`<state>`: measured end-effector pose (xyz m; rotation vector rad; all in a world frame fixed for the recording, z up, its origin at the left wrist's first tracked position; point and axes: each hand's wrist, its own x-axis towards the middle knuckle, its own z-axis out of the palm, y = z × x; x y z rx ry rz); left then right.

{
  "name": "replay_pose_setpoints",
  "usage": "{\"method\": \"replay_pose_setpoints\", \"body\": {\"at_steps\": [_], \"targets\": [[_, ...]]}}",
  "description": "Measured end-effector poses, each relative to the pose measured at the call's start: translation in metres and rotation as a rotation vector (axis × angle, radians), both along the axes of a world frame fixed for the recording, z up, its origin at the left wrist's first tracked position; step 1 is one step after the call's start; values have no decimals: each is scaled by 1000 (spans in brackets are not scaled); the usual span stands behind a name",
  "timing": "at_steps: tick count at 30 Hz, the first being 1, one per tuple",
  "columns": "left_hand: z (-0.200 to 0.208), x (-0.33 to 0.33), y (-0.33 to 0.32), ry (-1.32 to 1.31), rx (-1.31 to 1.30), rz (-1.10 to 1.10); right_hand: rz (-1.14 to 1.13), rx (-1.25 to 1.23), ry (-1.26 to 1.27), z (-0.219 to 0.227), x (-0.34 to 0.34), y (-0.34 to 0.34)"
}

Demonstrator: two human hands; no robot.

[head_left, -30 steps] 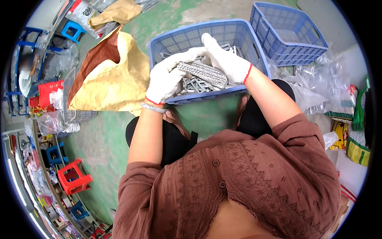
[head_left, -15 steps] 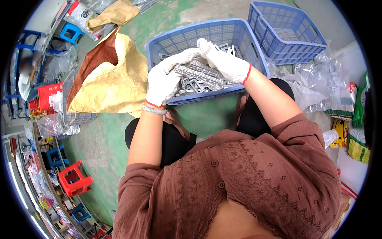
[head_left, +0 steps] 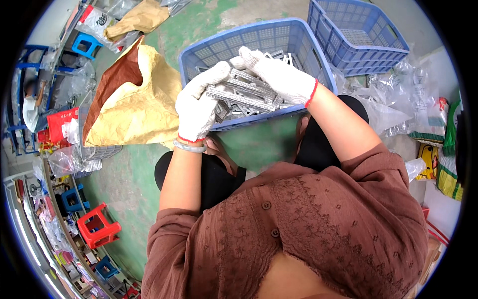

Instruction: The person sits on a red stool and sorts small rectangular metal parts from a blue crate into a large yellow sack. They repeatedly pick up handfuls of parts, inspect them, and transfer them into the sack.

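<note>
My left hand (head_left: 196,102), in a white knitted glove with a red cuff, is closed around the left ends of several silvery, ridged metal strips (head_left: 241,97). My right hand (head_left: 281,77), gloved alike, lies over their far right side with its fingers bent round them; its fingertips are partly hidden. The strips lie roughly side by side, tilted down to the right, just over a blue plastic crate (head_left: 254,119). Inside that crate are many loose metal pieces (head_left: 239,110) of the same grey, in a jumbled heap below and behind my hands.
Left of the crate stands an opened yellow paper sack (head_left: 144,112) with a brown inside. A second blue crate (head_left: 358,57) is at the far right, beside clear plastic bags (head_left: 388,104). A red stool (head_left: 98,225) and shelves are at the left; a person (head_left: 32,104) is behind.
My left hand has drawn slightly left and its fingers have loosened a little from my right fingers. The strips have spread apart somewhat. The view has shifted slightly.
</note>
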<state>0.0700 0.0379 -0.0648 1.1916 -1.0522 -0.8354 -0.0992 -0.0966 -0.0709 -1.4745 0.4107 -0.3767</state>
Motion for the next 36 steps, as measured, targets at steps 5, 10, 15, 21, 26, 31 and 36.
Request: {"method": "replay_pose_setpoints", "body": {"at_steps": [5,10,15,21,26,31,36], "targets": [[-3,11,0,131,-111,56,-107,154,231,9,-7,-6],[-4,20,-1,79,-191,209,1,394,170,13,-5,12],[-2,14,-6,-76,-202,262,32,322,-47,7,-8,17],[12,16,5,20,186,7,-44,220,100,16,-16,0],[20,20,11,93,347,-218,-104,179,89,23,-18,0],[23,20,12,258,284,-289,-130,185,58,28,-17,4],[22,20,10,329,217,-316,-59,-197,-135,8,-21,-10]]}}
